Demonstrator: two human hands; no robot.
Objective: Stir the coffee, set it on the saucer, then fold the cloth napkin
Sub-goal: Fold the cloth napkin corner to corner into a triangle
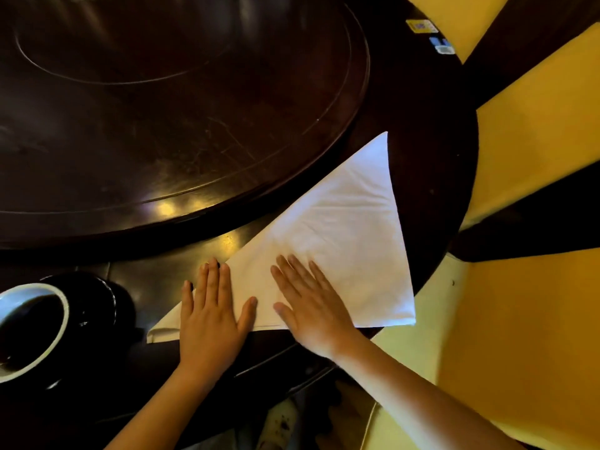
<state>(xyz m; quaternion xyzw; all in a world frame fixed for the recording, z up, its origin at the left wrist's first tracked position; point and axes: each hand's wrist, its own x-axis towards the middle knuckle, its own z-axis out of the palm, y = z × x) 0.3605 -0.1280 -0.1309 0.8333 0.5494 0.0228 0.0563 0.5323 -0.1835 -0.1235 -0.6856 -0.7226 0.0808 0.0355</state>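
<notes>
Head view: I'm looking down past both forearms at a dark round worktop [431, 151], with the fold already under way.
Napkin: 1 white cloth napkin [334, 235], lying flat as a triangle near the worktop's near-right edge, its long edge running from a corner by the cup up to a far point.
Left hand: my left hand [211, 313] is laid flat, fingers spread, on the napkin's left part; I read it as an anchor so the cloth doesn't slide on the polished wood.
Right hand: my right hand [308, 306] is flat too, fingers splayed, palm down on the middle of the triangle; pressing rather than pinching, which looks like smoothing the layers or setting the crease.
Grip: neither of the 2 hands is holding anything; both are open and bearing down.
Cup: 1 dark cup [35, 332] with a pale inner rim and dark coffee in it, at the far left, well apart from the napkin, so the cloth has room.
Saucer: I see a dark rounded rim [97, 287] behind the cup that may be the saucer; too dark for me to say the cup sits on it.
Spoon: 0 in view.
Turntable: 1 raised round disc [181, 102] fills the worktop's middle, which explains why the folding happens on the outer ring.
Stage: by my judgement, we're in the last step, with at least 1 fold made.
</notes>
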